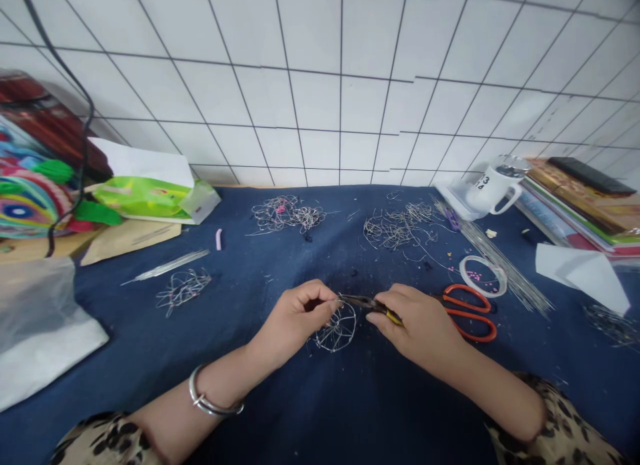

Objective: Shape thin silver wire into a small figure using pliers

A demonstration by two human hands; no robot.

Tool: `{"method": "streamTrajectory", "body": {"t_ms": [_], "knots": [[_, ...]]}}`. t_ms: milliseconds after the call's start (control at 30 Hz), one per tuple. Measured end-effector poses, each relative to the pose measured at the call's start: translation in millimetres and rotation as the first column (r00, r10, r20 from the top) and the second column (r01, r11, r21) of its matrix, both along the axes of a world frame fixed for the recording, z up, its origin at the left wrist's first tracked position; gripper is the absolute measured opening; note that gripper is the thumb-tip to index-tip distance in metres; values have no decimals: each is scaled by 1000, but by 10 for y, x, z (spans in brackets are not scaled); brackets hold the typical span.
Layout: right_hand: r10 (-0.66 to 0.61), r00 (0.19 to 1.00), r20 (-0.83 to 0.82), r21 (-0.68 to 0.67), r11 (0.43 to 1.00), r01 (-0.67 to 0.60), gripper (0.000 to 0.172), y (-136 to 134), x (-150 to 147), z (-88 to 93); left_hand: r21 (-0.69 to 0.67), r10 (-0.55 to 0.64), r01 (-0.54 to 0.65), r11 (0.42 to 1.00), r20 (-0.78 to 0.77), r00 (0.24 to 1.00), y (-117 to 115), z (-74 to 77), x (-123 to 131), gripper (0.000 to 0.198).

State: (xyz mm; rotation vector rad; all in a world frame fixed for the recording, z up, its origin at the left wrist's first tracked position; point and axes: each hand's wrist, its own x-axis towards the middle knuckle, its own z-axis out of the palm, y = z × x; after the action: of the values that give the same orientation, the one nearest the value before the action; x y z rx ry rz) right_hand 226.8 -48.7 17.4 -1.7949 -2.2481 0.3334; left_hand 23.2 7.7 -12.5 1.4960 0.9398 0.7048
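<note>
One round silver-wire frame point(338, 327), seemingly mostly shaped, above dark-blue cloth point(400, 415).
Left hand point(297, 315) pinches its edge; right hand point(417, 321) clasps black-and-yellow pliers point(370, 305), tips at it. What work remains, I cannot tell.

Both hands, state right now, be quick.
Left hand: closed, fingertips pinching the round wire frame.
Right hand: closed around the pliers.

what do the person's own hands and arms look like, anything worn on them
Both the left hand and right hand are ungloved. A silver-coloured, rounded bangle circles the left wrist; none shows on the right. The left sleeve and right sleeve are tan with dark, leopard-like spots, ending on the forearms.
</note>
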Motion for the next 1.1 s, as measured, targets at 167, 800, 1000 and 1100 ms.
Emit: {"method": "streamTrajectory", "body": {"t_ms": [167, 800, 1000, 1100], "knots": [[11, 1000, 5, 17, 1000, -12, 18, -2, -5, -23, 42, 2, 0, 999, -37, 999, -1, -3, 1, 15], [-10, 996, 92, 43, 999, 7, 21, -47, -74, -35, 530, 218, -49, 846, -261, 941, -67, 16, 57, 14], [-10, 996, 87, 39, 999, 6, 22, -51, -87, -32, 568, 233, -50, 822, -255, 938, -78, 19, 70, 15], [-17, 997, 81, 54, 998, 13, 22, -56, -99, -30, 582, 248, -65, 811, -241, 938, -78, 4, 71, 14]]}}
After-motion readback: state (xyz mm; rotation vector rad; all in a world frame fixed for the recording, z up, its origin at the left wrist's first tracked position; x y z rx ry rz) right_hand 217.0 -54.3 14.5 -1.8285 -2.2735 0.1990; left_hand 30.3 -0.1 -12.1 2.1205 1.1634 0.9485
